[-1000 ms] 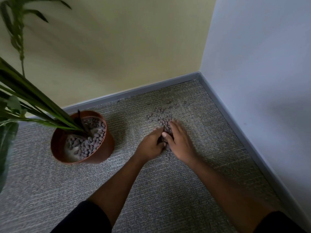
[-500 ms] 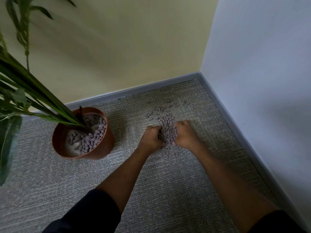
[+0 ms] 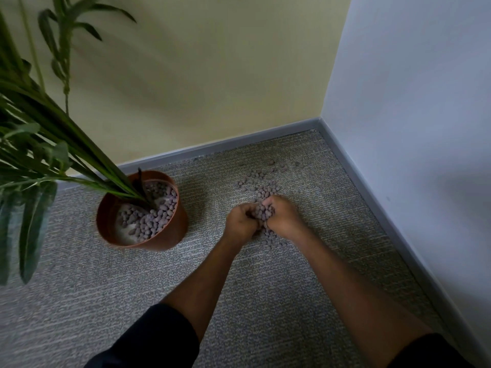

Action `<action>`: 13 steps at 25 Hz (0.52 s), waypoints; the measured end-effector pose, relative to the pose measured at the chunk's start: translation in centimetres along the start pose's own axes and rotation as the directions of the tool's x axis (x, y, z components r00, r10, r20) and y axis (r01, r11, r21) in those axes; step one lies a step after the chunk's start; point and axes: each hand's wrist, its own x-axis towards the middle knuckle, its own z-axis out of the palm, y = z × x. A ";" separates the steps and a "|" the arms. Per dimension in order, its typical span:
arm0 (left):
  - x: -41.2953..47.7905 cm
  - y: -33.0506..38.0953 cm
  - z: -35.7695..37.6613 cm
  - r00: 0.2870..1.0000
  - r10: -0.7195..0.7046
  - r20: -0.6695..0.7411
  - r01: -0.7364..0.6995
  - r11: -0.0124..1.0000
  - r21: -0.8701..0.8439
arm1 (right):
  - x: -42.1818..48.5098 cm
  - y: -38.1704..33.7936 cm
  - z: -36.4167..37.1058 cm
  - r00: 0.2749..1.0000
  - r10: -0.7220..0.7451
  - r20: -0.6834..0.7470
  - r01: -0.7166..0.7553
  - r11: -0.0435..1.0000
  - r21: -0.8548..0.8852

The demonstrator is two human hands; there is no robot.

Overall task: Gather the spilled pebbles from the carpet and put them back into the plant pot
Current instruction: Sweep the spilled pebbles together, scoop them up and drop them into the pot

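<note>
A: Where are the pebbles (image 3: 261, 193) right now?

B: Most lie scattered on the carpet (image 3: 305, 274) near the corner; a heap sits cupped between the left hand (image 3: 241, 221) and right hand (image 3: 284, 217).

A: And how are the hands set?

B: Pressed side by side, fingers curled around the heap. More pebbles lie just beneath the wrists.

A: And the plant pot (image 3: 159, 236)?

B: Upright, to the left, apart from the hands, partly filled.
</note>
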 end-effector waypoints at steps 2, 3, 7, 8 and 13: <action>-0.4 0.1 -0.5 1.000 -0.026 -0.013 0.025 0.994 -0.110 | -0.3 -0.5 0.1 0.994 0.093 0.051 -0.100 0.979 0.175; -0.6 0.1 -0.8 0.999 -0.028 -0.017 0.025 0.988 -0.152 | -0.5 -0.9 0.1 0.990 0.119 0.082 -0.137 0.955 0.262; -1.6 0.5 -2.0 0.999 -0.010 -0.043 -0.001 0.970 -0.244 | -1.4 -2.1 -0.2 0.984 0.120 0.129 -0.163 0.895 0.414; -2.0 0.6 -2.4 0.999 -0.004 -0.054 -0.010 0.967 -0.256 | -1.7 -2.6 -0.2 0.986 0.107 0.131 -0.153 0.892 0.426; -4.6 2.2 -4.5 0.993 0.018 -0.117 -0.054 0.948 -0.313 | -3.6 -6.2 -0.7 0.988 0.061 0.143 -0.119 0.888 0.445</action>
